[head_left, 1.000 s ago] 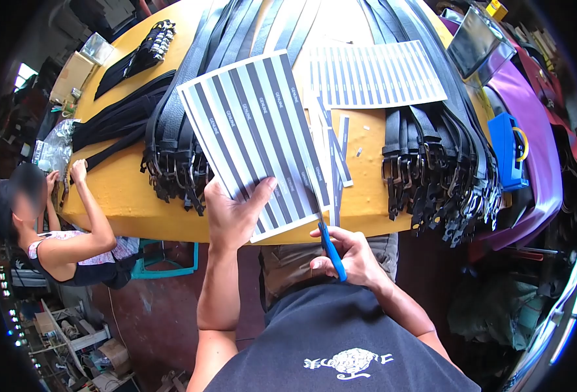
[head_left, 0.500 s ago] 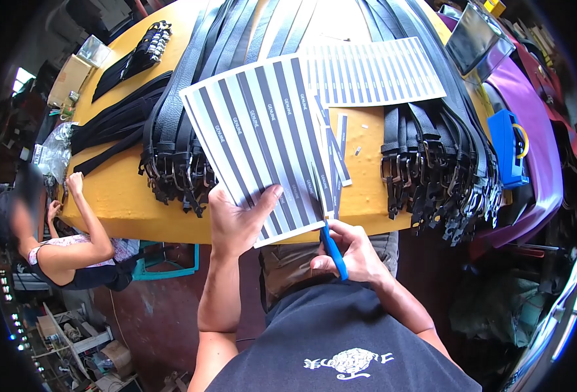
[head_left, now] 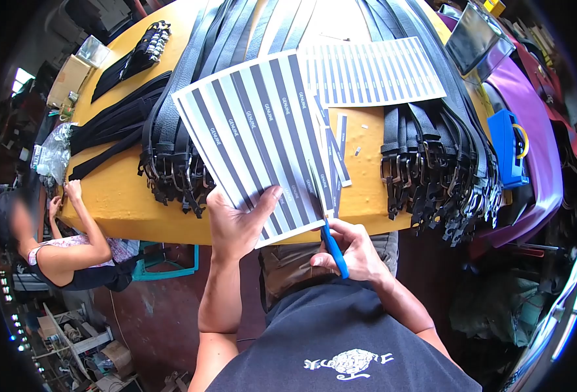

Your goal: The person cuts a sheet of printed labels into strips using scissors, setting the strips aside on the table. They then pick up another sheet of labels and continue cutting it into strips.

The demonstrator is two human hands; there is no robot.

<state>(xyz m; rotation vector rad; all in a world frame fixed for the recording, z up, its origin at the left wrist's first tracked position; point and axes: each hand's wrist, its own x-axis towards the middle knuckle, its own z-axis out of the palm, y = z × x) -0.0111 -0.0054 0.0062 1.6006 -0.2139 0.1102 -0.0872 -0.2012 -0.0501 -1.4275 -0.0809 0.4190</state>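
Observation:
A white sheet (head_left: 249, 144) with dark stripes marked GENUINE is held in my left hand (head_left: 239, 222), thumb on top near its lower edge. My right hand (head_left: 350, 251) is closed around the blue handles of a pair of scissors (head_left: 334, 248). The scissor blades point up along the right side of the sheet, beside its rightmost dark stripe. Cut dark strips (head_left: 342, 130) lie on the yellow table (head_left: 360, 202) just right of the sheet. Behind it lies a second striped sheet (head_left: 380, 72).
Black belts with buckles lie in a left bundle (head_left: 177, 144) and a right bundle (head_left: 432, 157). A blue box (head_left: 507, 150) stands at the table's right edge. Another person (head_left: 73, 251) sits at the left by the table. A teal stool (head_left: 164, 261) is below the table edge.
The top of the held sheet has tilted slightly to the left. My right hand and the scissors have barely moved. The other person's raised hand has lowered slightly.

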